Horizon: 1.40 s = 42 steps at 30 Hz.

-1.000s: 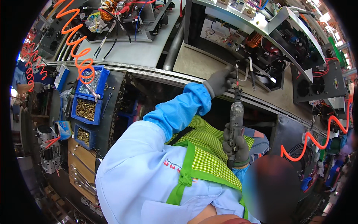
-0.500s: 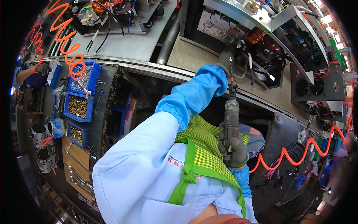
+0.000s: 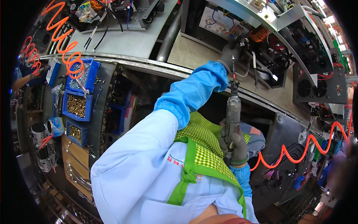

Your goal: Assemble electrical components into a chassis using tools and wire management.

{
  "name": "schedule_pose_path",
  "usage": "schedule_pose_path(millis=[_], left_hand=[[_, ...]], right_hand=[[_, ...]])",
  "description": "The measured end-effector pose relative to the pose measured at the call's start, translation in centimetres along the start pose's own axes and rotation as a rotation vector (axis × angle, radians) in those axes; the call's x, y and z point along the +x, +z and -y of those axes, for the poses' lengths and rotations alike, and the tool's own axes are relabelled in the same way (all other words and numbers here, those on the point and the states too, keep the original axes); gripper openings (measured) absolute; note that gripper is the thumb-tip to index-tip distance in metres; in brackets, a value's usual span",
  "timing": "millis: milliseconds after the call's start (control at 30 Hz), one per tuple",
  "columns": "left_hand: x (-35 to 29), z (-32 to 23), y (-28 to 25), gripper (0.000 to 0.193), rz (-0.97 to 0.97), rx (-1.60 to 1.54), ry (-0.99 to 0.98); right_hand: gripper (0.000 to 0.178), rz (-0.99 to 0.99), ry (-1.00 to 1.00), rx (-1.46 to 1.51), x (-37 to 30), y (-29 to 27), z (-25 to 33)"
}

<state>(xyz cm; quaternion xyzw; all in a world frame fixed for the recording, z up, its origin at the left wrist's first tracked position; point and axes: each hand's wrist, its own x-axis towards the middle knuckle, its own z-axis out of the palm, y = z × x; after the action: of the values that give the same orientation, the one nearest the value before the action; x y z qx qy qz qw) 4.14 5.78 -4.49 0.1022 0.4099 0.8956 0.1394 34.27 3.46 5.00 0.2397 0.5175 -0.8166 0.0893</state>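
In its grey glove, my left hand point(image 3: 228, 56) reaches into an open metal equipment cabinet point(image 3: 203, 43) among wires, beside a copper coil point(image 3: 260, 34). Its fingers are lost against the dark interior, so their grip is unclear. Low in front of my apron, my gloved right hand point(image 3: 239, 148) is closed around the body of a grey power screwdriver point(image 3: 234, 108). The tool's long thin bit points away from me, its tip near my left wrist and apart from the cabinet's inner parts.
Blue bins point(image 3: 89, 106) of brass and silver fasteners stand at left, with wrenches beside them. Orange coiled hoses point(image 3: 62, 37) hang at left and right. Another open unit point(image 3: 143, 16) sits on the far-left bench. A co-worker's hand point(image 3: 40, 75) shows at the left rim.
My left hand has shifted slightly farther into the cabinet. The screwdriver stays in my right hand, almost unmoved. At the left rim, the co-worker's hand has moved a little.
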Motion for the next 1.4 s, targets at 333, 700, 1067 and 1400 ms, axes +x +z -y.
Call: schedule_pose_path(millis=[333, 700, 1067, 1400], left_hand=[[1.2, 2.4, 0.2, 0.019, 0.016, -0.507, 0.019], [2.7, 4.8, -0.6, 0.024, 0.003, -0.058, 0.187], [4.6, 7.0, -2.2, 0.022, -0.049, 0.272, 0.221], [5.0, 6.9, -3.5, 0.039, -0.088, 0.462, 0.473]], right_hand=[[0.061, -0.038, -0.024, 0.0, 1.3, 0.4, 1.1], [0.053, 0.005, -0.039, 0.143, 5.6, 1.8, 1.8], [0.045, -0.001, -0.049, 0.229, 8.2, 2.1, 1.5], [0.04, 0.094, -0.03, 0.535, 9.2, 5.1, 0.9]])
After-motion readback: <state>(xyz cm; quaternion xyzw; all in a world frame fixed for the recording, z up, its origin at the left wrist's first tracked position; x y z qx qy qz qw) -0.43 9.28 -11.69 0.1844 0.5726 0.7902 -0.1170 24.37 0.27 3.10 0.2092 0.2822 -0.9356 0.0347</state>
